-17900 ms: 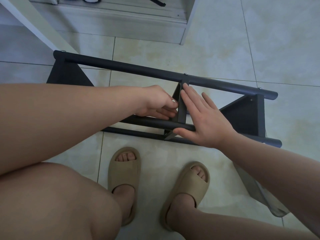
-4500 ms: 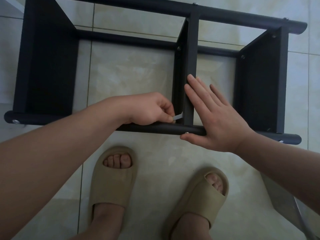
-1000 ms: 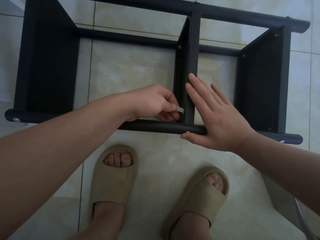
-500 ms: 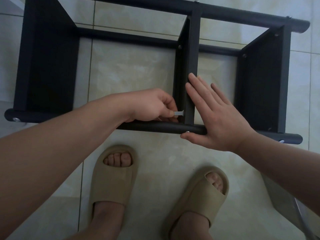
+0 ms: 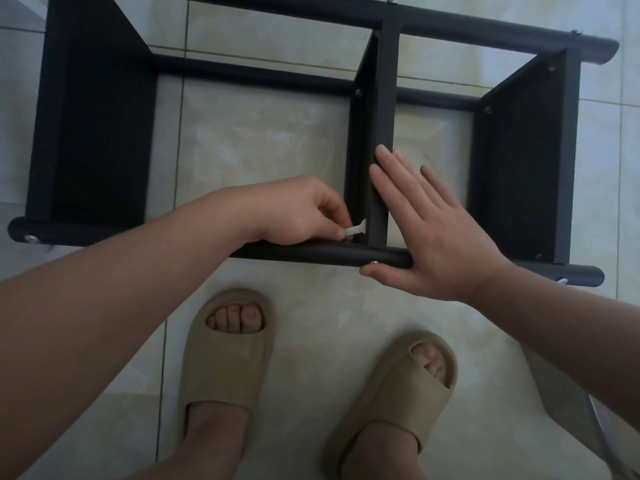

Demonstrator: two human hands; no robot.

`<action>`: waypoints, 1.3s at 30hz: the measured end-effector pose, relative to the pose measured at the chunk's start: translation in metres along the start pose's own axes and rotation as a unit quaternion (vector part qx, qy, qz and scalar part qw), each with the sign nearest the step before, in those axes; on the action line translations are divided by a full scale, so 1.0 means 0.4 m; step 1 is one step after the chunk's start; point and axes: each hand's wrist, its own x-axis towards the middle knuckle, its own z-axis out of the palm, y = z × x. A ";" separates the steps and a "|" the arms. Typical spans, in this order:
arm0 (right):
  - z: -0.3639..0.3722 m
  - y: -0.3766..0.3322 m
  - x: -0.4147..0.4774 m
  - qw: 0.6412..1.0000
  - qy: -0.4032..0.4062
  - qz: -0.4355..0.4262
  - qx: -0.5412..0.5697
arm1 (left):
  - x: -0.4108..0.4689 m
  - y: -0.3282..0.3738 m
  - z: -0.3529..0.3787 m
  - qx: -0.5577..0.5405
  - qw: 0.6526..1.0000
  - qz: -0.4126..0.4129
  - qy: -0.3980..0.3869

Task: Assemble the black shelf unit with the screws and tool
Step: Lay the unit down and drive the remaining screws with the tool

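The black shelf unit [image 5: 97,133] lies on its side on the tiled floor, with round black tubes along its near and far edges. Its middle panel [image 5: 384,109] meets the near tube [image 5: 311,255]. My left hand [image 5: 298,213] pinches a small silver tool [image 5: 356,229] at the base of the middle panel's left face, just above the near tube. My right hand [image 5: 429,237] lies flat with straight fingers against the panel's right side, thumb under the tube. A screw head [image 5: 374,262] shows on the tube beside my thumb.
My two feet in beige slippers [image 5: 227,355] [image 5: 398,393] stand on the pale tiles just in front of the shelf. A grey plastic bag [image 5: 568,403] lies at the lower right. Screws [image 5: 32,239] show at the tube ends.
My left hand has turned the small silver tool a little at the panel's base over the last second. My right hand and the shelf have stayed where they were.
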 end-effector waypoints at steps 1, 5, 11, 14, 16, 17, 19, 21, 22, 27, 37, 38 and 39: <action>0.001 0.000 0.000 1.000 0.002 -0.001 0.000 | 0.000 -0.002 -0.003 0.007 1.000 0.004 0.008; 0.002 0.001 0.000 1.000 0.000 -0.003 0.000 | 0.001 0.000 -0.006 0.009 0.998 0.034 0.051; 0.000 0.000 0.000 1.000 -0.001 -0.003 0.000 | 0.011 0.013 0.006 -0.102 0.993 0.010 0.064; -0.001 0.000 0.000 1.000 -0.003 -0.002 -0.002 | 0.014 0.023 0.015 -0.250 0.966 -0.049 0.033; -0.001 0.000 0.000 1.000 -0.002 -0.001 0.000 | 0.019 0.028 0.016 -0.317 0.945 -0.075 0.024; -0.001 0.000 0.000 1.000 0.000 -0.001 0.001 | 0.023 0.029 0.017 -0.336 0.938 -0.083 0.024; 0.000 -0.001 0.001 1.000 0.003 -0.002 0.002 | 0.028 0.029 0.020 -0.341 0.935 -0.089 0.036; 0.001 -0.001 0.000 1.000 0.005 -0.002 0.003 | 0.031 0.026 0.024 -0.331 0.939 -0.079 0.049; 0.001 -0.001 0.000 1.000 0.007 -0.002 0.004 | 0.032 0.024 0.025 -0.330 0.940 -0.071 0.055; 0.002 0.000 -0.001 1.000 0.006 -0.002 0.006 | 0.032 0.025 0.029 -0.335 0.937 -0.043 0.085; 0.001 0.000 0.000 1.000 0.001 0.000 0.001 | 0.037 0.026 0.027 -0.292 0.951 -0.033 0.092; 0.001 0.000 0.000 1.000 0.001 0.000 0.002 | 0.037 0.026 0.029 -0.282 0.955 -0.031 0.088; 0.001 -0.001 0.000 1.000 -0.001 0.001 0.003 | 0.036 0.025 0.031 -0.272 0.958 -0.030 0.083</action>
